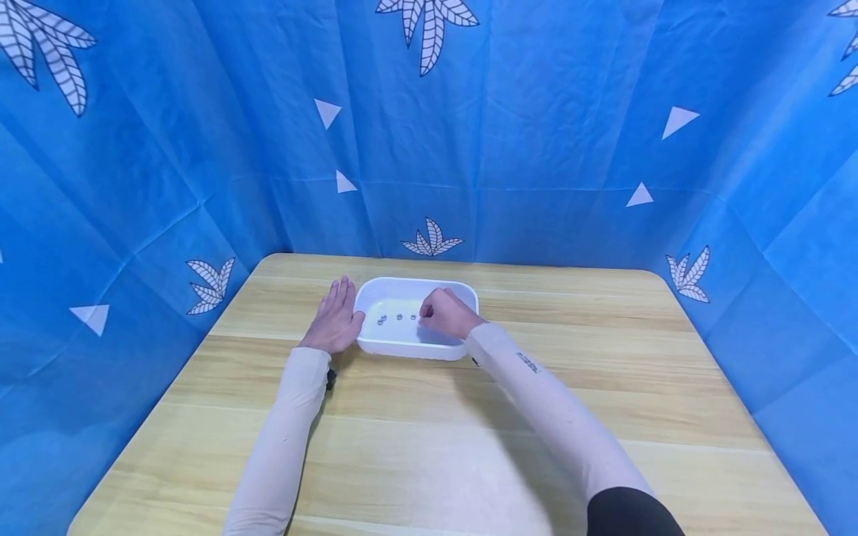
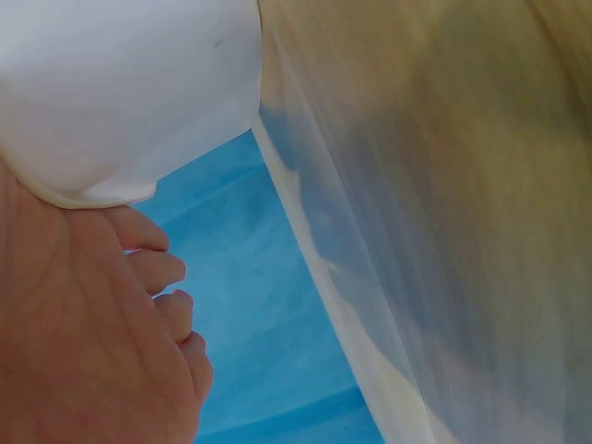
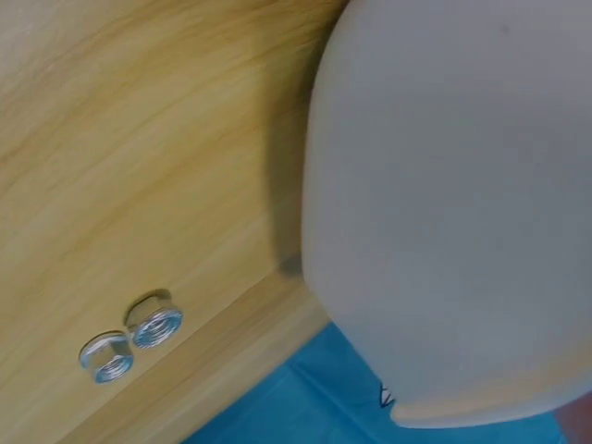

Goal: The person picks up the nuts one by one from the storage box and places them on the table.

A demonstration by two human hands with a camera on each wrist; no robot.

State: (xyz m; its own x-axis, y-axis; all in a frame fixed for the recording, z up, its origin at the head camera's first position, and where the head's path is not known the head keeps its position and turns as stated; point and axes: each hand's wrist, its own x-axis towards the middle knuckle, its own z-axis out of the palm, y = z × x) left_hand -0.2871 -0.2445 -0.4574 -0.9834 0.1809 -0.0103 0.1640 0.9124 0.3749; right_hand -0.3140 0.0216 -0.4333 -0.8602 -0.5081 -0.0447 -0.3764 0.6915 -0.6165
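Note:
A white plastic basin (image 1: 412,348) stands towards the far side of the table, with several small metal flange nuts (image 1: 399,317) on its floor. My left hand (image 1: 333,320) lies against the basin's left end, fingers straight and thumb at the rim; the left wrist view shows its palm (image 2: 92,324) beside the white wall. Inside the basin, towards its right, my right hand (image 1: 447,313) has its fingers curled and fingertips pointing down close to one nut. I cannot tell whether a nut sits between those fingertips. The right wrist view does not show that hand's fingers, hidden behind the basin (image 3: 444,203).
Two more flange nuts (image 3: 154,319) lie side by side on the wooden table (image 3: 139,166) outside the basin, in the right wrist view. In the head view no nuts show on the table. A blue patterned curtain (image 1: 536,149) encloses the table's back and sides.

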